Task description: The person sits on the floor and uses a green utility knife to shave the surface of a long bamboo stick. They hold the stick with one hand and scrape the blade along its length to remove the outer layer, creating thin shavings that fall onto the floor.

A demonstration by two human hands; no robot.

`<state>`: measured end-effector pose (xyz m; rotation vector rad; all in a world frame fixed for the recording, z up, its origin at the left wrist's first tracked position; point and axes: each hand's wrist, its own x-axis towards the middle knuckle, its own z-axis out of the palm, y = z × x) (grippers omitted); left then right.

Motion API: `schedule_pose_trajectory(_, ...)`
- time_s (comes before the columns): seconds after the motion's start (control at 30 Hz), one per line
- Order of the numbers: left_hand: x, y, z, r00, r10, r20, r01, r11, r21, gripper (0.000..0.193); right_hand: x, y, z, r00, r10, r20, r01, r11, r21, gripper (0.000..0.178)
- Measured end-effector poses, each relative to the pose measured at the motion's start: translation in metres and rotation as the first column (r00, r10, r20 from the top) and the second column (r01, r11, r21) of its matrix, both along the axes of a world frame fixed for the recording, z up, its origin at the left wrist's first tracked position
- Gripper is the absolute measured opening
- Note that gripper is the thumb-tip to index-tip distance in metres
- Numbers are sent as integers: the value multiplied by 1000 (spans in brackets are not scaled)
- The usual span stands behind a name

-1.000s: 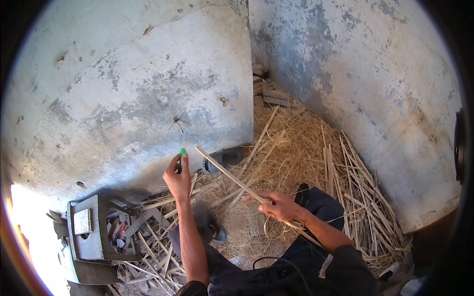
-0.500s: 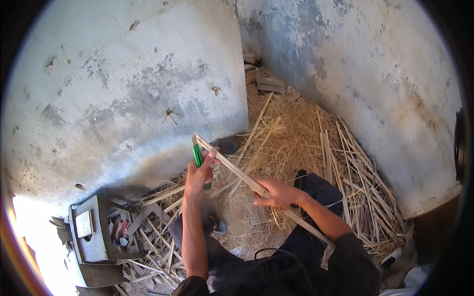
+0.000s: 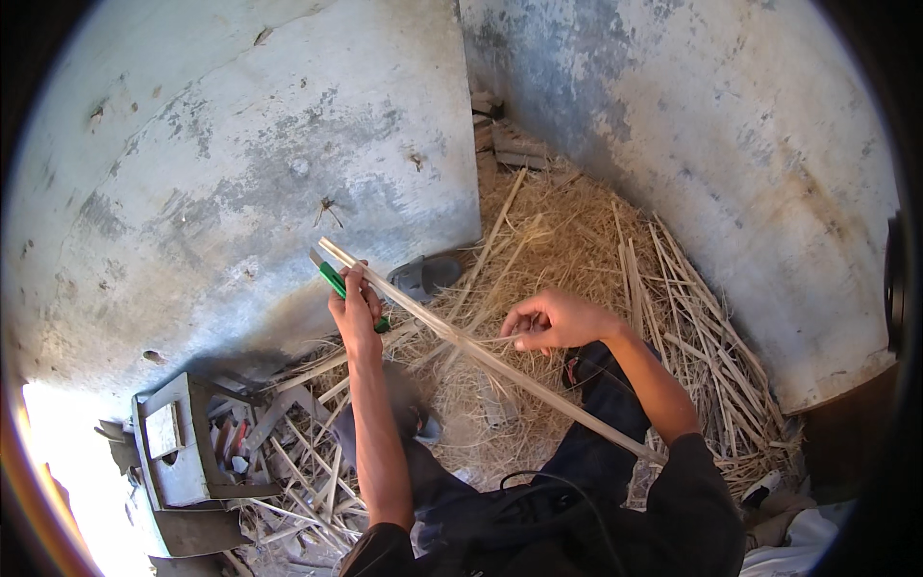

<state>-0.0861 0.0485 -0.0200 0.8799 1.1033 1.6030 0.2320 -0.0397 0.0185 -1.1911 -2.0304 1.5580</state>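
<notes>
Gripping in the left hand a green, metal-bladed knife and long, pale wooden strip slanting rightward and back from there, and pinching in the right hand, nearer its middle, a thin straw-coloured strand.

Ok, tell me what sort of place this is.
It looks like a makeshift work corner, perhaps for wood or cane: straw-coloured shavings lie heaped, long pale strips are piled along the weathered right-hand wall, and the left hand holds a green cutter.
</notes>
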Motion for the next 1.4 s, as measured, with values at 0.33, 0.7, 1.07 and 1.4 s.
schedule_pose_trajectory(0.33,-3,-4,3,999,-10,-38,11,1000,27,27,23,-2,26,939,-319,-129,341,810,478,19)
schedule_pose_trajectory(0.7,-10,-4,-1,997,-67,-38,70,994,84,31,-27,-50,33,817,-516,-258,501,414,760,26)
schedule_pose_trajectory(1.07,-14,-8,8,992,-118,54,111,986,127,30,-45,-54,4,946,-320,56,261,851,457,19)
schedule_pose_trajectory(1.4,-25,-1,-1,986,-46,162,18,985,169,32,18,-33,86,745,-636,-203,501,332,799,19)
